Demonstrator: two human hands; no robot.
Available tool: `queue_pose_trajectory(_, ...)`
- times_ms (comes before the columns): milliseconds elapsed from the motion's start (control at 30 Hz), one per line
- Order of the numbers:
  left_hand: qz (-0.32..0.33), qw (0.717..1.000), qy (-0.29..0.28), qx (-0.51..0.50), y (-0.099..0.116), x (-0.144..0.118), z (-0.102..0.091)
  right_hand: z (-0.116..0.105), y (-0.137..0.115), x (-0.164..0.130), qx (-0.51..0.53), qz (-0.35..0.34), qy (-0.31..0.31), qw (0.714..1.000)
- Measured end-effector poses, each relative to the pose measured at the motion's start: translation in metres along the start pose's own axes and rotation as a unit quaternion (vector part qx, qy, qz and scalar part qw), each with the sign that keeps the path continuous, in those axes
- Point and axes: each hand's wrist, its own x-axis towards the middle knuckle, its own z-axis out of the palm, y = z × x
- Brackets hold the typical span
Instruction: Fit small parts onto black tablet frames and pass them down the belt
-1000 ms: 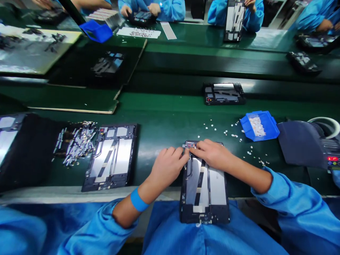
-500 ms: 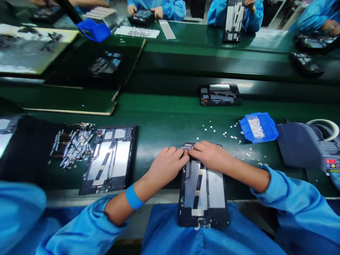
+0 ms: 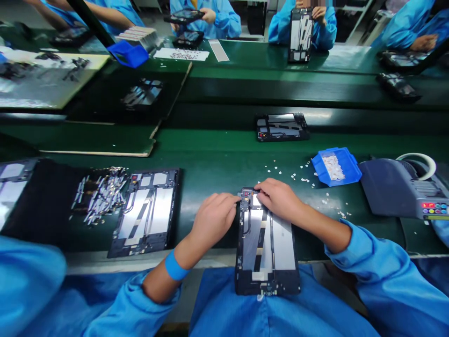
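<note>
The left hand (image 3: 213,217) steadies the tablet frame (image 3: 267,243) at the surface's near edge, fingers curled; the right hand (image 3: 278,199) fingers press together on its top corner.

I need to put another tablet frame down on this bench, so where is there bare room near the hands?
Bare green mat lies between the spare frame and the frame in hand, running back toward the frame on the belt. Right of the right hand it is crowded: scattered white bits, blue bin, tape dispenser. The left hand borders the free patch.
</note>
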Motion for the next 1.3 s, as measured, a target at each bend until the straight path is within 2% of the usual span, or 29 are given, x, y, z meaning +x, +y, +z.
queue_pose_trajectory(300,0.017,1.0,-0.009,0.024,-0.003,0.001,0.005,0.003,-0.007,0.011,-0.076,-0.048,-0.027,0.996)
queue_pose_trajectory(467,0.011,1.0,-0.004,0.011,-0.005,-0.002,0.007,0.005,-0.005,0.014,-0.084,-0.061,-0.016,0.995)
queue_pose_trajectory(600,-0.003,1.0,-0.006,-0.007,-0.004,-0.003,0.011,0.004,-0.01,0.013,-0.035,-0.026,-0.008,0.999)
queue_pose_trajectory(733,-0.019,1.0,-0.014,-0.013,-0.002,-0.001,0.015,0.002,-0.02,0.012,0.106,0.049,-0.003,0.993)
queue_pose_trajectory(900,-0.04,0.999,-0.007,-0.032,0.0,0.001,0.019,0.0,-0.026,0.012,0.298,0.201,-0.043,0.932)
queue_pose_trajectory(1133,-0.081,0.995,0.0,-0.066,0.003,0.002,0.023,-0.009,-0.033,0.018,0.475,0.294,-0.069,0.827)
queue_pose_trajectory(1200,-0.086,0.994,0.002,-0.074,0.004,0.003,0.024,-0.01,-0.033,0.02,0.487,0.308,-0.082,0.813)
queue_pose_trajectory(1300,-0.093,0.992,0.009,-0.081,0.005,0.003,0.024,-0.011,-0.032,0.023,0.486,0.313,-0.1,0.81)
